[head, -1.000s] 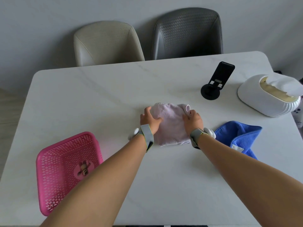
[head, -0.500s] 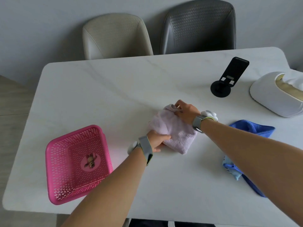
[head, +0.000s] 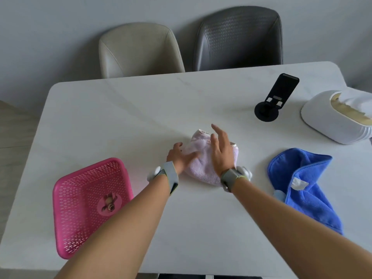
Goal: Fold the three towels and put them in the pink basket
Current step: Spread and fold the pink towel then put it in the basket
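We pressed the folded lilac towel [head: 203, 158] under open, flat left hand [head: 179, 156] and right hand [head: 222, 152]; next, we judged, came gripping it for the pink basket [head: 60, 214] at near left.

Right hand [head: 222, 153] lifted off far corner of lilac towel [head: 203, 168], fingers [head: 216, 128] opened and spread flat above it. Left hand [head: 179, 156] shifted from near edge onto towel's left side, fingers uncurled.

Both hands [head: 201, 154] flat on lilac towel [head: 201, 168] (folded); basket [head: 66, 248] left.
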A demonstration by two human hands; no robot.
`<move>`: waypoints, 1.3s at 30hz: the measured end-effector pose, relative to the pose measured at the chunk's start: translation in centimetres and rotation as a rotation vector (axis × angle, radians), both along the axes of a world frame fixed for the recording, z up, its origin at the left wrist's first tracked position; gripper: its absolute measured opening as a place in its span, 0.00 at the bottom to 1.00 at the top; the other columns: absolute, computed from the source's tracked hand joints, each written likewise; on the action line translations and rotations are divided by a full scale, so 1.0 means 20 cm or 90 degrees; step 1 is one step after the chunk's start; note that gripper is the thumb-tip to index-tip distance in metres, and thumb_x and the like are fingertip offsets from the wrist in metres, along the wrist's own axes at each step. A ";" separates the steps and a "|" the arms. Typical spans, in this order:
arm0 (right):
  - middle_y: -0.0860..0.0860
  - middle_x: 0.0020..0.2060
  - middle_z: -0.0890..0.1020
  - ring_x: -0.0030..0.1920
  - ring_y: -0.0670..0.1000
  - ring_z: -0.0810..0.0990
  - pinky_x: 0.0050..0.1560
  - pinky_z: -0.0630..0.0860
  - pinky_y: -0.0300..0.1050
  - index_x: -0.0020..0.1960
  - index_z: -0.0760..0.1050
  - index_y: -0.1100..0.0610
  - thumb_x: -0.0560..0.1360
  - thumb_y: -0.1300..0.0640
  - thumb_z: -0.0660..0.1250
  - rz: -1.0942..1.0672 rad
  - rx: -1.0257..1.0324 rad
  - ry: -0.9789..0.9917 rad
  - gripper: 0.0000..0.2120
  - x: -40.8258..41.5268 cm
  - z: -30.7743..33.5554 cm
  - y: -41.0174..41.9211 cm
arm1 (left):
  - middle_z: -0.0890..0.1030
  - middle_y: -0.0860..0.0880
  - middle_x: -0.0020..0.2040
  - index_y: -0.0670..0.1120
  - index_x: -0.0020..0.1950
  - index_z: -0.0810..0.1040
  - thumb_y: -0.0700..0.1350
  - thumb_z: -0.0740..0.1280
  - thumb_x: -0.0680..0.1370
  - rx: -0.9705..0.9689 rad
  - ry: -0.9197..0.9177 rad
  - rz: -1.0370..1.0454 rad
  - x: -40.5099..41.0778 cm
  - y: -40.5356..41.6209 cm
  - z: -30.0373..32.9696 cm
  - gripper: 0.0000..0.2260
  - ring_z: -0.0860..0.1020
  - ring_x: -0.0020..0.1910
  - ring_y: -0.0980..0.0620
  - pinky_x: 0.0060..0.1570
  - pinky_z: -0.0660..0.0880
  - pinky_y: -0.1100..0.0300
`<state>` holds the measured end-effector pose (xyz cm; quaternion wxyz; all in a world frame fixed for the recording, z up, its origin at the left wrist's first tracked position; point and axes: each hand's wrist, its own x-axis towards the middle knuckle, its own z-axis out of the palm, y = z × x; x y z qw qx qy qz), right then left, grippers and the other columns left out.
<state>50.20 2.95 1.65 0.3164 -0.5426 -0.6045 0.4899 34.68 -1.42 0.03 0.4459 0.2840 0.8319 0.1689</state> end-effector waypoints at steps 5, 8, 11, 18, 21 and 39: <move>0.41 0.73 0.65 0.70 0.31 0.62 0.68 0.54 0.23 0.81 0.58 0.53 0.84 0.46 0.50 -0.063 -0.119 0.070 0.27 -0.04 -0.08 -0.20 | 0.86 0.51 0.51 0.50 0.62 0.77 0.70 0.73 0.57 -0.049 -0.010 -0.005 0.01 0.08 -0.13 0.38 0.84 0.49 0.51 0.53 0.81 0.51; 0.40 0.72 0.66 0.65 0.23 0.61 0.61 0.53 0.18 0.82 0.56 0.52 0.87 0.50 0.49 -0.072 -0.159 0.076 0.24 -0.05 -0.13 -0.17 | 0.86 0.50 0.47 0.48 0.56 0.81 0.61 0.75 0.61 -0.035 -0.041 -0.032 0.02 0.07 -0.08 0.28 0.84 0.44 0.51 0.49 0.81 0.54; 0.40 0.73 0.65 0.70 0.32 0.61 0.68 0.53 0.23 0.81 0.57 0.50 0.86 0.49 0.49 -0.099 -0.175 0.095 0.24 -0.07 -0.18 -0.16 | 0.86 0.48 0.50 0.46 0.56 0.81 0.53 0.74 0.66 -0.026 -0.061 -0.051 0.05 0.07 -0.01 0.21 0.83 0.48 0.48 0.52 0.80 0.52; 0.45 0.66 0.79 0.69 0.42 0.74 0.74 0.65 0.44 0.72 0.73 0.46 0.82 0.36 0.50 -0.100 -0.254 0.176 0.26 -0.03 -0.14 -0.13 | 0.81 0.51 0.51 0.48 0.60 0.71 0.54 0.73 0.72 0.035 -0.019 -0.146 0.21 0.06 0.12 0.22 0.81 0.50 0.46 0.46 0.74 0.56; 0.49 0.53 0.84 0.57 0.45 0.82 0.65 0.75 0.49 0.61 0.78 0.53 0.81 0.37 0.56 -0.101 -0.265 0.196 0.23 0.04 -0.10 -0.10 | 0.80 0.47 0.52 0.45 0.63 0.68 0.55 0.68 0.76 0.059 0.028 -0.198 0.31 0.04 0.18 0.21 0.79 0.49 0.43 0.45 0.70 0.56; 0.58 0.70 0.73 0.69 0.60 0.72 0.65 0.68 0.49 0.75 0.64 0.59 0.83 0.50 0.61 -0.153 -0.129 -0.177 0.24 0.42 -0.18 -0.03 | 0.77 0.49 0.51 0.51 0.66 0.72 0.50 0.76 0.70 0.126 0.028 -0.208 0.47 -0.04 0.14 0.26 0.78 0.49 0.49 0.52 0.74 0.59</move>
